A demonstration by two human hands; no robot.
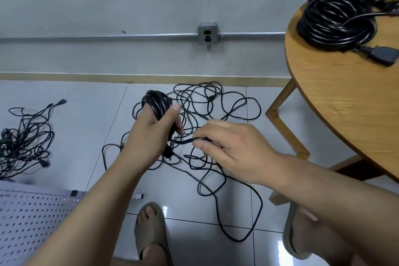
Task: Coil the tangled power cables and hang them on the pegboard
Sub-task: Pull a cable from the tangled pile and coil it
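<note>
My left hand (151, 136) grips a partly wound coil of black cable (156, 101), thumb over its loops. My right hand (233, 151) pinches the free run of the same black cable (185, 141) just right of the coil. The rest of that cable lies in a loose tangle (216, 110) on the tiled floor beneath both hands and trails toward my feet. A second tangled bundle of black cables (23, 142) lies on the floor at the left. A white pegboard (28, 222) lies at the lower left, partly hidden by my left forearm.
A round wooden table (345, 103) stands at the right with coiled black cables (336, 21) on it. A wall outlet (207, 33) on a metal conduit sits on the grey wall ahead. My sandalled feet (151, 229) stand on the tiles below.
</note>
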